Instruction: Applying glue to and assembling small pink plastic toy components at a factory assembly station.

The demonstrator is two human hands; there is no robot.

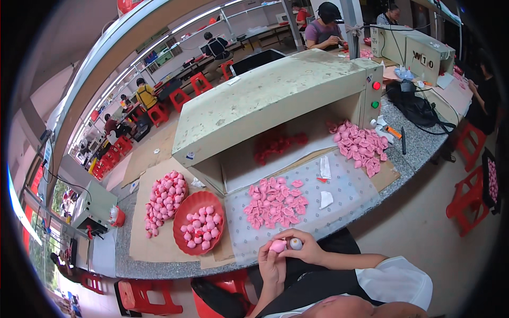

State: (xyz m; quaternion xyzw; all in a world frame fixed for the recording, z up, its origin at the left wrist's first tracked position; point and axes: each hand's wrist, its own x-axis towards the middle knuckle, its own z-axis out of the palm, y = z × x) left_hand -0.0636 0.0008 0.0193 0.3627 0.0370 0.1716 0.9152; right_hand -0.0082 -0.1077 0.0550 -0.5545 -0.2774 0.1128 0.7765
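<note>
At the table's front edge my left hand [271,265] is closed around a pink ball-shaped piece [278,246], pinching it between thumb and fingers. My right hand [308,251] meets it there, its fingertips touching the piece. Gripped in that same right hand is a small grey-white round-ended thing [296,244] with a yellowish middle; its kind does not show. Just beyond both hands, a loose heap of pink curved, petal-like pieces [275,204] lies on a patterned white sheet [241,241]. A red scalloped dish [180,233] of pink balls stands to the left.
Behind the sheet stands a box-shaped metal machine [265,100] with an open front and red pieces inside. More pink balls [164,199] are heaped on cardboard at left, more curved pieces [360,146] at right. A black pen [403,140] and black bag [413,106] lie farther right.
</note>
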